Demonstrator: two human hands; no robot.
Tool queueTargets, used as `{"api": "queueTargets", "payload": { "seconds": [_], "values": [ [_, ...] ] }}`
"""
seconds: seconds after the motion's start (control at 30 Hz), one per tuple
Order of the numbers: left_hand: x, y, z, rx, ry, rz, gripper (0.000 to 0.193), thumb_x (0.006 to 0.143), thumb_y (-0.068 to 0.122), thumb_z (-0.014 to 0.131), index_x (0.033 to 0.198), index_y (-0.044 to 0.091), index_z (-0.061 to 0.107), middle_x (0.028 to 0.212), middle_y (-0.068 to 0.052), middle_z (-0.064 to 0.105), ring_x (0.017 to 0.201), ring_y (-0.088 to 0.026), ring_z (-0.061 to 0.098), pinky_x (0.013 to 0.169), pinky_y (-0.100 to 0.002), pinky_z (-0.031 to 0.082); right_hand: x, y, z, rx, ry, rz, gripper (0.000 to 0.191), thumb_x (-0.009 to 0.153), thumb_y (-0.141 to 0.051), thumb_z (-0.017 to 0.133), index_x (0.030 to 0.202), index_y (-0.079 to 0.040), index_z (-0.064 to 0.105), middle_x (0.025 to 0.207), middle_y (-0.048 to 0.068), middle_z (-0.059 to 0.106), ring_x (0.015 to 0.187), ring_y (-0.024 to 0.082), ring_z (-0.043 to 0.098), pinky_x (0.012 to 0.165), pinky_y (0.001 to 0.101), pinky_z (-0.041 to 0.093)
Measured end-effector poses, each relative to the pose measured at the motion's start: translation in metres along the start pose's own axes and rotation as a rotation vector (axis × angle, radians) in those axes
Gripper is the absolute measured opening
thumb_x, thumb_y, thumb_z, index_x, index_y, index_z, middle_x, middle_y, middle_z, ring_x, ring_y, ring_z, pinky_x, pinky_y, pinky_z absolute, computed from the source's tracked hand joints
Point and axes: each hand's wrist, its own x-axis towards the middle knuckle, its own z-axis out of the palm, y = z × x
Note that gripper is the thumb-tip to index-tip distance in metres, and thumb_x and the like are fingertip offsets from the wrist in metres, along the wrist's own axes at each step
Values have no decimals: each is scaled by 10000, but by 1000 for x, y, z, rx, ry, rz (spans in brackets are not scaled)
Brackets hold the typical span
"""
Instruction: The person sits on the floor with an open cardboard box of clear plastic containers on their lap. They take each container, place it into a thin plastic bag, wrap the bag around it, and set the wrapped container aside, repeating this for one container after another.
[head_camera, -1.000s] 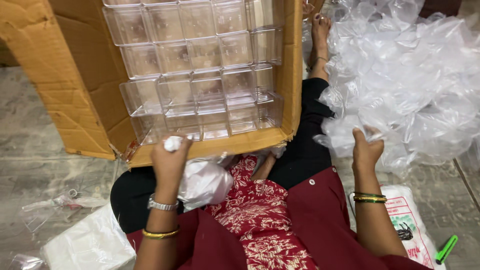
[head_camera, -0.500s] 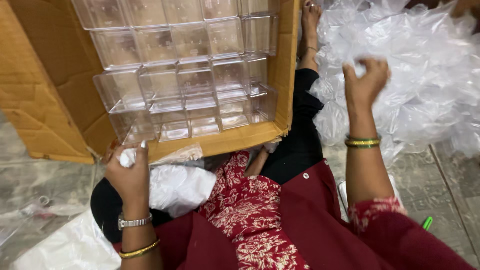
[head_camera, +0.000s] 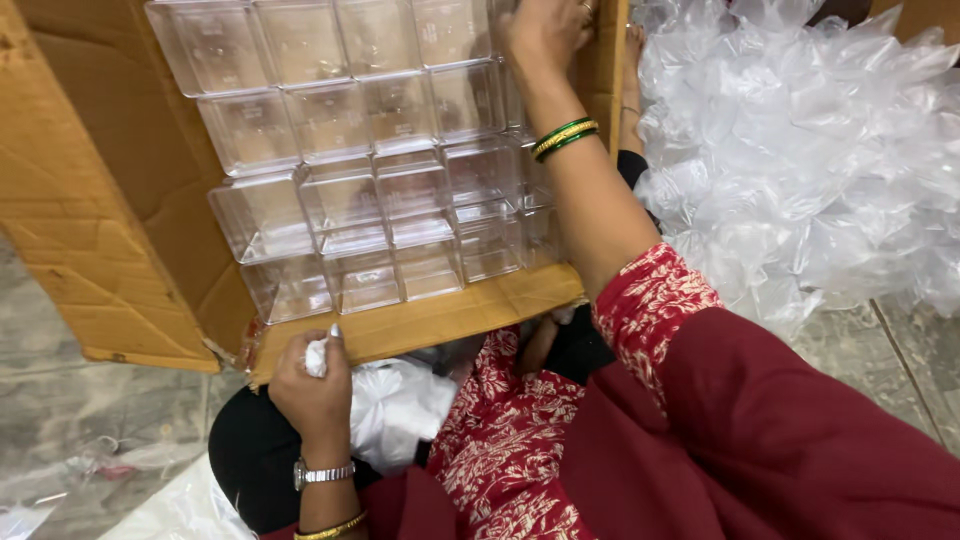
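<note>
Up at the top of the head view, the right hand (head_camera: 545, 35) was pressed against the upper-right clear plastic containers (head_camera: 370, 150) stacked inside the cardboard box (head_camera: 90, 200), fingers curled over the edge of one near the box's right wall; whether it actually gripped a container or just rested on it, can't tell, since the fingertips ran out of frame. Green and gold bangles (head_camera: 563, 137) sat on that wrist. The left hand (head_camera: 315, 385) was down low, just below the box's front flap, closed round a small wad of white cloth (head_camera: 316, 357), w/ a wristwatch (head_camera: 322, 473) on the wrist. More white cloth or plastic (head_camera: 400, 410) lay on the lap beside it. Containers stood in tidy rows, open faces toward the camera, stack running approx. left-right across the box, box tipped toward the person. So the containers lay ahead and above both hands; right hand was far nearer, already touching, left well apart under the flap. Heap of clear plastic bags (head_camera: 810, 150) sat to the right on the floor.
</note>
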Motion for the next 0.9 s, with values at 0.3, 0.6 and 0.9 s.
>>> {"api": "queueTargets", "payload": {
  "seconds": [0.3,0.6,0.9],
  "values": [
    [6,-5,2,-16,-1,7,142,898,135,776,958,13,735,859,-157,707,764,-294,686,705,-386,528,-1,-24,-44,228,-164,154,390,784,-356,764,1006,-39,719,1025,154,740,1018,298,742,937,385,578],
    [9,60,15,-1066,-340,-258,741,936,162,772,1538,42,357,1183,-31,570,892,-65,589,711,-207,517,-243,-26,-148,813,-550,-559,829,846,-177,884,1520,33,451,1366,136,658,1225,218,681,1039,327,582],
    [-11,81,6,-1273,-580,-362,808,856,412,836,1454,-19,503,1224,-84,636,1023,-130,592,846,-239,528,-261,29,-164,1478,-1351,21,532,989,-72,790,1429,4,502,1310,131,606,1251,208,582,1104,337,501]
  ]
}}
